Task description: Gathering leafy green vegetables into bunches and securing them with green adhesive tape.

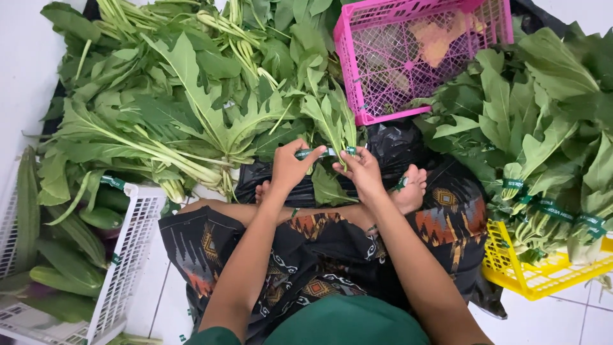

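I sit cross-legged on the floor. My left hand (pixel 288 167) and my right hand (pixel 362 170) meet in front of me over a small bunch of leafy greens (pixel 333 121). Between the fingers of both hands stretches a green tape strip (pixel 324 153), wrapped across the stems of the bunch. The leaves of the bunch point away from me. Under the hands lies a black plastic sheet (pixel 399 144).
A large heap of loose greens (pixel 179 96) lies to the far left. A pink crate (pixel 415 51) stands behind. A yellow basket (pixel 543 271) at right holds tied bunches (pixel 549 160). A white crate (pixel 124 268) at left holds long green gourds (pixel 64 255).
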